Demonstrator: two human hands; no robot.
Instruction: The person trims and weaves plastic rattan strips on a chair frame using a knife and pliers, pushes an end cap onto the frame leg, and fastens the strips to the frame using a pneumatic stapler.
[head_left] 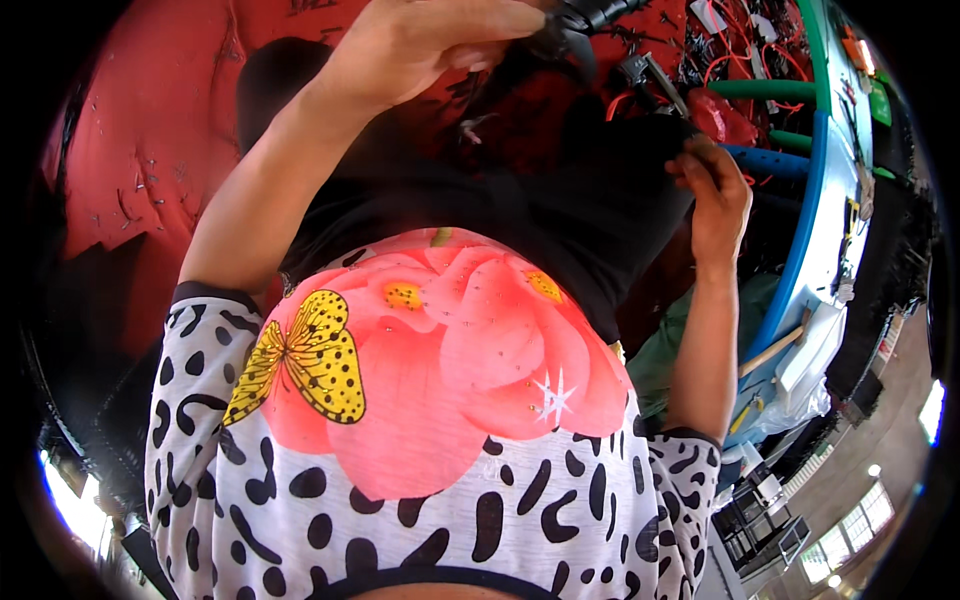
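At the top of the view my left hand (440, 35) is closed on a black cable bundle (585, 20) with a ribbed or wrapped surface, and its lower part blurs into the dark area below. My right hand (715, 185) is further right, beside my black-trousered knee. Its fingers are bent in toward the thumb in a pinch. Anything held there is too small or too dark to make out. A small metal-and-black tool or fixture (655, 80) stands beyond the right hand.
A red sheet (150, 170) with dark scraps spreads at the left. To the right are a curved blue-edged table (812, 210), green and blue tubes (765, 90), orange wires (725, 65), a red plastic bag (725, 117) and a wooden handle (770, 352).
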